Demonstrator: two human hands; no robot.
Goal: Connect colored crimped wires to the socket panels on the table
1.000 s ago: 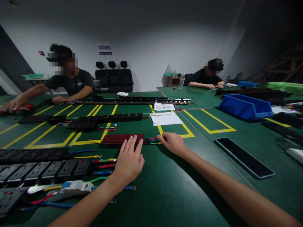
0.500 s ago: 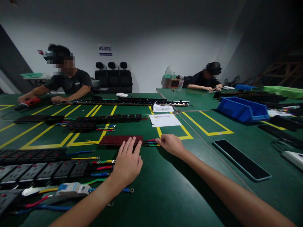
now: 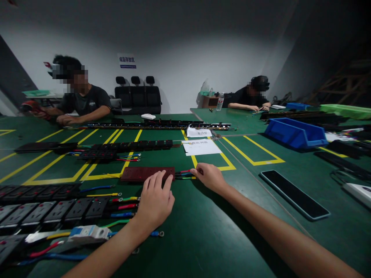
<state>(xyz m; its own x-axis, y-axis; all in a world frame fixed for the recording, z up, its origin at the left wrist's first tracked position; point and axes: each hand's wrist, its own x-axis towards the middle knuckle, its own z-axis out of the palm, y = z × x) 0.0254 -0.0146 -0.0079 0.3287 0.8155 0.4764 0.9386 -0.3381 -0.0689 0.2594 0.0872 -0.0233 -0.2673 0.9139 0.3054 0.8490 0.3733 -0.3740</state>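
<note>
A dark red socket strip (image 3: 136, 174) lies on the green table, with several coloured wires (image 3: 182, 175) coming out of its right end. My left hand (image 3: 156, 197) rests on the strip's right part, fingers stretched out over its top and near edge. At the wires' far ends my right hand (image 3: 209, 177) is closed, thumb and finger pinching the red wire; whether it also grips others is hidden. Left of my left hand, black socket modules (image 3: 78, 208) stand in rows, their coloured leads ending in ring terminals. A blue-and-white breaker (image 3: 89, 233) sits by the nearest row.
A phone (image 3: 294, 194) lies to the right, with a blue bin (image 3: 297, 133) behind it. Paper labels (image 3: 199, 147) and more black strips (image 3: 124, 144) lie farther back. Two people sit across the table; one holds a red power tool (image 3: 36, 110).
The person at the left has raised the red power tool off the table. My left fingers have shifted very slightly on the strip; my right hand keeps its pinch.
</note>
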